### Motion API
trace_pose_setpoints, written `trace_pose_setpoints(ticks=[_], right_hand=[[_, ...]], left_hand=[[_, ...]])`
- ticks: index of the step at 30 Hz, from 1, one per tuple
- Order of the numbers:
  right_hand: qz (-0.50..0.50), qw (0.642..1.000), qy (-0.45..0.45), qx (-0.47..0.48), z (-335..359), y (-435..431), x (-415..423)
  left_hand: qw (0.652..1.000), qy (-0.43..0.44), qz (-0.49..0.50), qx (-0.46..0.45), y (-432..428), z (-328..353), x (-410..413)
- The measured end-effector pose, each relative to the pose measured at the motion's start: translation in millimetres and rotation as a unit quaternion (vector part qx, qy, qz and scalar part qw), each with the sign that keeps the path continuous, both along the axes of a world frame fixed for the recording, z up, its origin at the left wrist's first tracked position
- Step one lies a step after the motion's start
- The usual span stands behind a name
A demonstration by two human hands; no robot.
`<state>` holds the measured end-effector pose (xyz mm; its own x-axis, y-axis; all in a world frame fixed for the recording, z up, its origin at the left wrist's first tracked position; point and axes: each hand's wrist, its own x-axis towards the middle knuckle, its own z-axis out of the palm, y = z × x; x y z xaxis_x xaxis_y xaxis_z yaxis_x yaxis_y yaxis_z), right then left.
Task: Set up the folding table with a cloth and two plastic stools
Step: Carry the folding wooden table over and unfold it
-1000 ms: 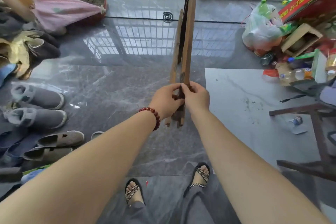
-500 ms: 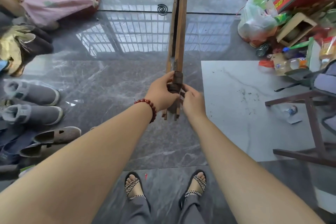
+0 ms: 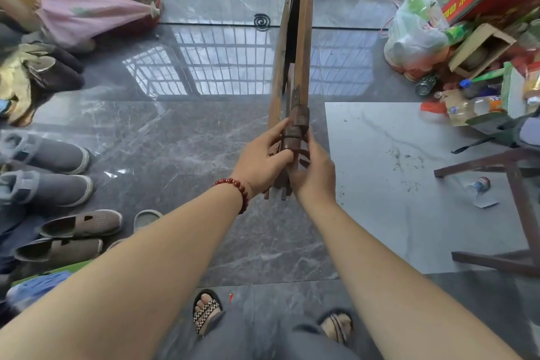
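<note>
Gripped at its near end by both hands, the folding table (image 3: 301,47) is seen folded flat and edge-on in the middle of the view, above the grey marble floor (image 3: 181,143); its far end passes out of the top of the frame in front of the window, so where that end rests cannot be told. The left hand (image 3: 263,159), with a red bead bracelet (image 3: 238,188) at the wrist, is closed on the left side of the wooden frame, its fingers (image 3: 276,130) curled against the dark block at the near end. The right hand (image 3: 314,175) is closed on the right side, just beside the left, with the palm pressed to the slats. Grey shoes (image 3: 46,152) are lined up along the left of the floor. A full plastic bag (image 3: 415,35) lies among boxes and bottles at the right, and a dark wooden frame (image 3: 517,184) stands below them. A mosquito coil (image 3: 262,21) lies near the window.
</note>
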<state>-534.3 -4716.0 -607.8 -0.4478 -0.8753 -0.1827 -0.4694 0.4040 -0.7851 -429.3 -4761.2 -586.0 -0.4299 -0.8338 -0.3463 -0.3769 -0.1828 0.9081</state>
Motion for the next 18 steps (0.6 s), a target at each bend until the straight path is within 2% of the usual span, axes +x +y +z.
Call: trace_pose_setpoints(ticks=[5,9,18], right_hand=[[0.050,0.999,0.005,0.008,-18.0,1.4,-3.7],[0.079,0.996,0.008,-0.034,-45.1,0.5,-1.9],[0.056,0.991,0.050,-0.111,-134.8,0.7,11.2]], left_hand=[[0.991,-0.084,-0.047,-0.091,11.1,-26.2,10.0],[0.978,-0.129,-0.043,-0.160,4.0,-55.5,12.3],[0.952,-0.139,-0.082,-0.262,7.3,-133.3,16.0]])
